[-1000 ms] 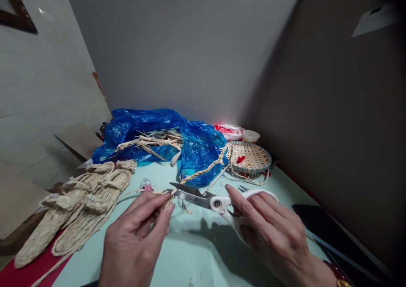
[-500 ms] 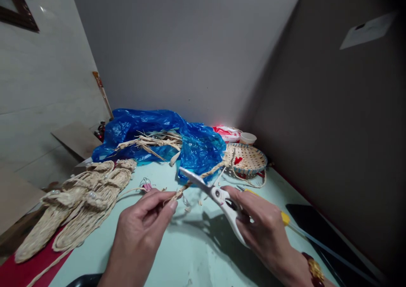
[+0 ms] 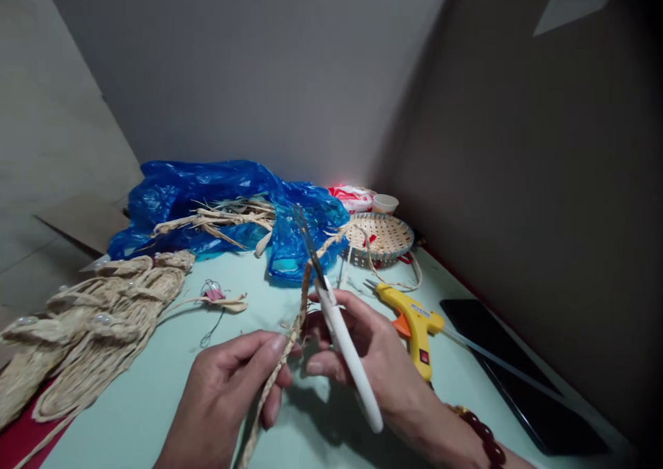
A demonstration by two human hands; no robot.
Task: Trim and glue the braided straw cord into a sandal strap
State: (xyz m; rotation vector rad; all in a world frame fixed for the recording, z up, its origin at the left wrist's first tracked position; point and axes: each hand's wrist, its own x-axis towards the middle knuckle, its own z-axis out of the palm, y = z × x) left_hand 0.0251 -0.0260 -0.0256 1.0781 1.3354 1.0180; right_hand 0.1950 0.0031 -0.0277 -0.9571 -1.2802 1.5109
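My left hand (image 3: 233,379) pinches a braided straw cord (image 3: 265,391) between thumb and fingers. The cord hangs toward me below that hand and runs up behind the scissors to the woven basket. In my right hand (image 3: 370,348) is a pair of white-handled scissors (image 3: 342,351), their blades pointing up and slightly left beside the cord. The right fingers reach close to the cord; whether they touch it I cannot tell. Left of my hands lie straw sandals (image 3: 121,331) with pearl-like beads. A small pink item with thin wire (image 3: 213,294) rests near them.
A blue plastic bag (image 3: 305,248) with dry straw strips (image 3: 233,217) lies at the back. Behind my right hand are a round woven basket (image 3: 394,233), a small white cup (image 3: 386,203) and a yellow glue gun (image 3: 417,320). A black flat panel (image 3: 539,400) lies at right.
The scissors have turned from pointing left to pointing upward. More braided cord now hangs below my left hand. The camera view has shifted right, bringing the glue gun into fuller sight.
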